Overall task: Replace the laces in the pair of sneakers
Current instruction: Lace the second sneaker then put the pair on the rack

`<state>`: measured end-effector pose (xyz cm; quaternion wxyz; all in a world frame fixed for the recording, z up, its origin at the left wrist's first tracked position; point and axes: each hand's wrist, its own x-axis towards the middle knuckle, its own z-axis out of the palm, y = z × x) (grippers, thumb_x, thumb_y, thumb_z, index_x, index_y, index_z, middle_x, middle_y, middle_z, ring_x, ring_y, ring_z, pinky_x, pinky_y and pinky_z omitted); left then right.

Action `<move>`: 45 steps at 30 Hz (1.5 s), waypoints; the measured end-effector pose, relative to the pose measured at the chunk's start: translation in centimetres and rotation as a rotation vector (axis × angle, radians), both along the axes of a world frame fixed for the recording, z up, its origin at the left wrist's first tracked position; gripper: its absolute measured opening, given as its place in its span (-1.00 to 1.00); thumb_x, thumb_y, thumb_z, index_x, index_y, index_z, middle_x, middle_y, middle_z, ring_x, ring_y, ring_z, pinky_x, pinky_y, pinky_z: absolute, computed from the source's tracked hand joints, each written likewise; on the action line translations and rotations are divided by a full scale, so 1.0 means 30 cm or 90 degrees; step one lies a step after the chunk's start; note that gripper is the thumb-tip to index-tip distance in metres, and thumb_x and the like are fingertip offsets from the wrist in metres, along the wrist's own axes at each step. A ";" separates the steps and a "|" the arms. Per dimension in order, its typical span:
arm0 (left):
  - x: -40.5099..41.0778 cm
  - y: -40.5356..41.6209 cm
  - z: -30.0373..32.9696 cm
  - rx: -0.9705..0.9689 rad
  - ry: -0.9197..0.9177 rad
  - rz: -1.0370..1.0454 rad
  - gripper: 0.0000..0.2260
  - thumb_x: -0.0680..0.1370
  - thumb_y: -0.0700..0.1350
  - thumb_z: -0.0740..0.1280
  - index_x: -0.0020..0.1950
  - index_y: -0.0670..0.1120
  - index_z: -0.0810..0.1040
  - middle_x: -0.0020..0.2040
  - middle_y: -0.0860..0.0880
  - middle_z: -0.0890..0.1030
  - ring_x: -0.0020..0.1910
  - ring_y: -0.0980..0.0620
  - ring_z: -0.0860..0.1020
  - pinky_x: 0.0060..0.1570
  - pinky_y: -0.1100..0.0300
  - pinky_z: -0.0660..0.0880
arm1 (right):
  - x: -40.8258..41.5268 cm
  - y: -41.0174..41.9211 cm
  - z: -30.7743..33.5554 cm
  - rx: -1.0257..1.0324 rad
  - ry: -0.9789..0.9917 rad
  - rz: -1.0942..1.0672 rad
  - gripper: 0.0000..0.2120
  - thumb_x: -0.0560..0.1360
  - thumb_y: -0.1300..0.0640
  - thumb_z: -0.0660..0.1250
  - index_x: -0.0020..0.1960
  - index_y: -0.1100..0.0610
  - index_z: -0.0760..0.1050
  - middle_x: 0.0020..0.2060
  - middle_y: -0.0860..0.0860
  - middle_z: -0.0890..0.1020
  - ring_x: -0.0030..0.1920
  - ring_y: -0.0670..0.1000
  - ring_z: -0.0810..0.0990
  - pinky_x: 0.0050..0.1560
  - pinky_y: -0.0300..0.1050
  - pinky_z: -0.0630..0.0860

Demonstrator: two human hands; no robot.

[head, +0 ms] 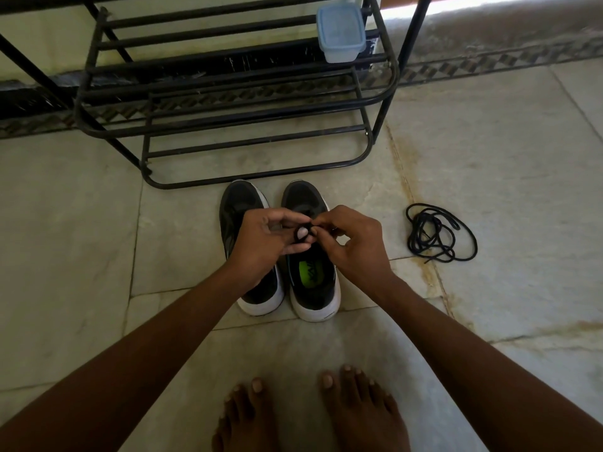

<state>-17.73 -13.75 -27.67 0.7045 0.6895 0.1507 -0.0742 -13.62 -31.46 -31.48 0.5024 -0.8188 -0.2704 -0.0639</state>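
1. Our left hand (266, 238) and right hand (350, 238) pinch a small black lace coil (301, 234), hiding the tongues of two sneakers (313, 288).
2. One loose lace (439, 233) lies at three o'clock.

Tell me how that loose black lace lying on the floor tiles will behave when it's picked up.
The loose lace lies in slack, tangled loops, so it is probably floppy and will dangle rather than hold shape. The overlapping strands may snag into a knot when lifted by one end. It looks thin, so likely very light; a nudge would probably just drag it across the floor.
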 end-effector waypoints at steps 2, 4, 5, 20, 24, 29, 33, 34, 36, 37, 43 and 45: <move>0.003 0.007 -0.005 0.041 -0.016 0.010 -0.81 0.56 -0.42 0.37 0.08 -0.21 0.68 -0.10 -0.10 0.74 -0.08 -0.09 0.74 -0.16 0.18 0.67 | 0.000 0.001 0.004 -0.009 -0.004 0.002 -0.89 0.52 0.26 0.45 0.03 0.24 0.67 -0.13 0.06 0.69 -0.19 -0.07 0.63 -0.14 -0.18 0.61; 0.004 0.020 -0.019 0.156 -0.064 0.017 -0.83 0.56 -0.37 0.39 0.05 -0.15 0.69 -0.08 -0.08 0.72 -0.06 -0.01 0.72 -0.15 0.17 0.67 | -0.005 -0.004 0.010 -0.006 -0.007 -0.008 -0.85 0.52 0.27 0.45 0.09 0.25 0.67 -0.10 0.07 0.70 -0.17 -0.07 0.64 -0.12 -0.23 0.61; 0.002 0.031 -0.027 0.230 -0.092 0.022 -0.83 0.57 -0.35 0.39 0.04 -0.12 0.69 -0.07 -0.05 0.71 -0.07 0.03 0.71 -0.15 0.17 0.68 | -0.008 -0.009 0.013 0.000 -0.003 -0.018 -0.81 0.52 0.29 0.45 0.13 0.25 0.66 -0.09 0.06 0.71 -0.17 -0.08 0.65 -0.11 -0.27 0.60; -0.124 0.076 -0.055 0.629 -0.156 0.086 -0.88 0.53 -0.26 0.47 0.00 -0.07 0.62 -0.16 0.13 0.56 -0.17 0.06 0.58 -0.11 -0.04 0.62 | -0.060 -0.106 -0.017 0.113 0.248 -0.229 -0.83 0.44 0.34 0.50 0.00 0.15 0.65 -0.39 -0.02 0.66 -0.32 -0.01 0.69 -0.17 -0.06 0.65; -0.124 0.077 -0.046 0.674 -0.153 0.064 -0.86 0.51 -0.25 0.48 0.00 -0.05 0.63 -0.19 0.27 0.42 -0.17 0.04 0.56 -0.16 -0.05 0.60 | -0.071 -0.107 -0.027 0.165 0.299 -0.241 -0.83 0.45 0.37 0.48 -0.01 0.17 0.66 -0.41 0.01 0.67 -0.35 0.01 0.68 -0.21 -0.14 0.62; -0.122 0.086 -0.056 0.696 -0.154 0.070 -0.85 0.49 -0.24 0.50 -0.01 -0.03 0.63 -0.18 0.23 0.46 -0.16 0.11 0.51 -0.17 0.04 0.56 | -0.071 -0.109 -0.038 0.216 0.336 -0.249 -0.84 0.44 0.39 0.46 -0.04 0.20 0.66 -0.39 0.12 0.66 -0.36 0.08 0.67 -0.23 -0.13 0.60; -0.121 0.090 -0.058 0.715 -0.163 0.070 -0.83 0.47 -0.25 0.51 -0.02 -0.02 0.65 -0.20 0.26 0.44 -0.15 0.01 0.57 -0.15 -0.11 0.57 | -0.067 -0.111 -0.041 0.264 0.352 -0.243 -0.85 0.43 0.42 0.46 -0.05 0.25 0.65 -0.38 0.17 0.65 -0.37 0.11 0.64 -0.25 -0.11 0.59; -0.121 0.091 -0.057 0.720 -0.166 0.067 -0.83 0.47 -0.24 0.51 -0.02 -0.03 0.65 -0.20 0.28 0.42 -0.16 0.00 0.58 -0.15 -0.14 0.57 | -0.066 -0.112 -0.043 0.272 0.355 -0.243 -0.86 0.43 0.43 0.46 -0.05 0.26 0.65 -0.37 0.19 0.65 -0.37 0.12 0.64 -0.25 -0.11 0.59; -0.121 0.089 -0.053 0.725 -0.168 0.066 -0.83 0.47 -0.25 0.52 -0.02 -0.03 0.65 -0.23 0.32 0.37 -0.17 -0.02 0.58 -0.15 -0.15 0.57 | -0.068 -0.113 -0.045 0.289 0.363 -0.248 -0.86 0.43 0.44 0.46 -0.05 0.28 0.64 -0.36 0.23 0.64 -0.36 0.12 0.64 -0.25 -0.11 0.58; -0.120 0.089 -0.052 0.725 -0.167 0.068 -0.83 0.47 -0.25 0.52 -0.03 -0.03 0.65 -0.23 0.33 0.36 -0.18 -0.02 0.58 -0.14 -0.15 0.57 | -0.069 -0.113 -0.046 0.295 0.366 -0.250 -0.86 0.42 0.44 0.45 -0.05 0.29 0.64 -0.36 0.24 0.64 -0.36 0.12 0.64 -0.25 -0.12 0.58; -0.122 0.085 -0.056 0.732 -0.158 0.080 -0.83 0.47 -0.25 0.52 -0.03 -0.03 0.64 -0.18 0.22 0.46 -0.16 -0.01 0.57 -0.10 -0.14 0.54 | -0.067 -0.111 -0.046 0.307 0.367 -0.248 -0.86 0.42 0.44 0.45 -0.05 0.30 0.64 -0.37 0.22 0.64 -0.37 0.12 0.63 -0.25 -0.10 0.59; -0.123 0.084 -0.058 0.725 -0.165 0.079 -0.83 0.47 -0.26 0.52 -0.03 -0.04 0.64 -0.18 0.24 0.43 -0.16 -0.01 0.57 -0.12 -0.14 0.56 | -0.064 -0.111 -0.047 0.304 0.367 -0.249 -0.86 0.43 0.44 0.45 -0.05 0.30 0.64 -0.37 0.21 0.64 -0.37 0.13 0.63 -0.25 -0.10 0.58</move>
